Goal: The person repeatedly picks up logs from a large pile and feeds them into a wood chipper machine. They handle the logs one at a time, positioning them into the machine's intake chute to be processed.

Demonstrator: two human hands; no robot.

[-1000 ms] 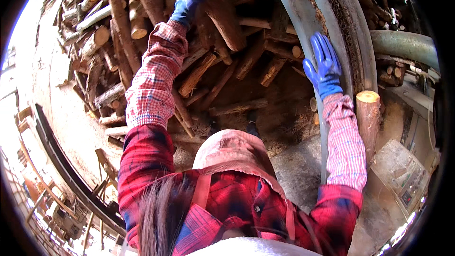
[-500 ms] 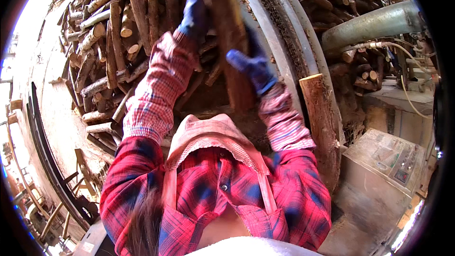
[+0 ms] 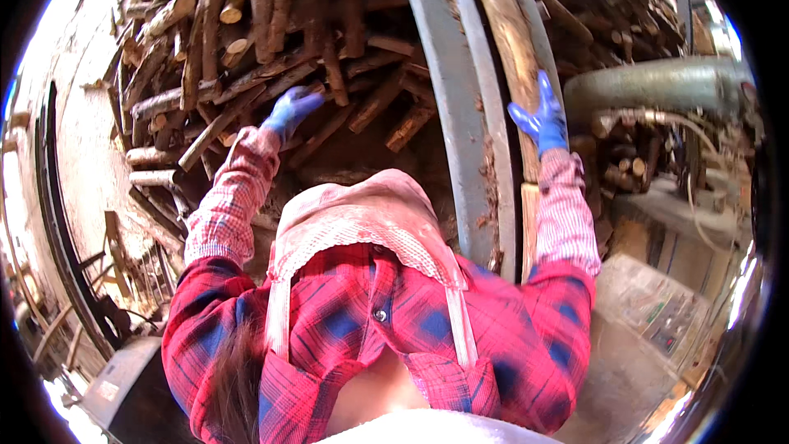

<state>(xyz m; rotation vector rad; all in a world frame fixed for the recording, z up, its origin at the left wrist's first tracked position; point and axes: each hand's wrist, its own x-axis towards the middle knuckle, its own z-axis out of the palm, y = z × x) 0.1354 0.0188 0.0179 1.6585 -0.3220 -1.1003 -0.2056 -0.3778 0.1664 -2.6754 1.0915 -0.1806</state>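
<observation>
A long, pale-brown log lies lengthwise in the metal channel on the right. My right hand, in a blue glove, rests against its near part with thumb and fingers spread, not wrapped round it. Another log lies in line behind it, partly covered by my right sleeve. My left hand, also blue-gloved, hovers at the near edge of the log pile with its fingers stretched out and nothing in it. Whether it touches the wood there I cannot tell.
More stacked wood stands beyond the channel. To the right are a thick metal pipe with a pale hose and a dusty control box with buttons. A dark rail runs along the left side.
A log held up between both hands over the pile now lies in the channel. My right hand has shifted right with it; my left hand has let go and moved down and left.
</observation>
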